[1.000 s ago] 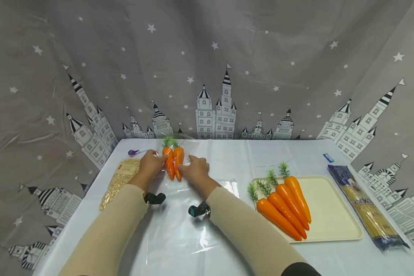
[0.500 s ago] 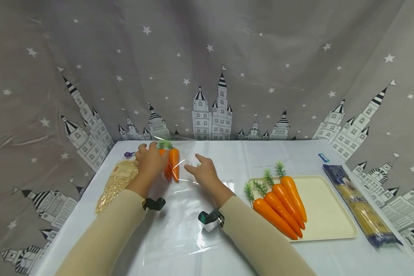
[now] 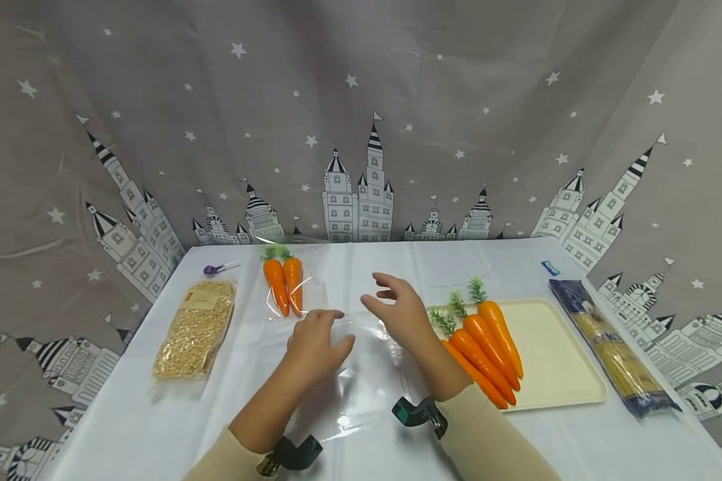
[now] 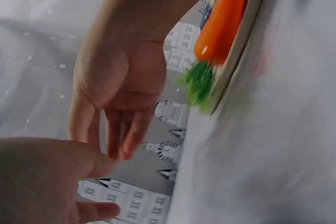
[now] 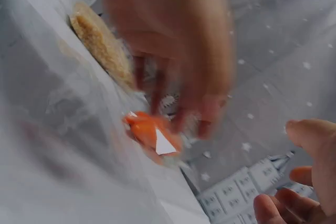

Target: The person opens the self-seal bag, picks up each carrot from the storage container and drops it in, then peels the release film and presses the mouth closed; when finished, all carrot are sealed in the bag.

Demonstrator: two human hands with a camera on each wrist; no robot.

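Resting flat on a clear plastic bag [image 3: 361, 374], the left hand [image 3: 314, 347] is relaxed; the right hand [image 3: 400, 314] hovers released near the loose carrots [image 3: 484, 344]. Slippery film may slide or crumple.

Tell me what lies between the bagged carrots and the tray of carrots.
In the head view, both hands: the left hand touches the clear plastic bags on the tablecloth, and the right hand hovers nearer the tray.

Open cloth between bagged carrots [image 3: 283, 286] far left and tray [image 3: 562, 364] right; both hands [image 3: 315, 344] over it; grain packet [image 3: 195, 329] possibly narrows left side.
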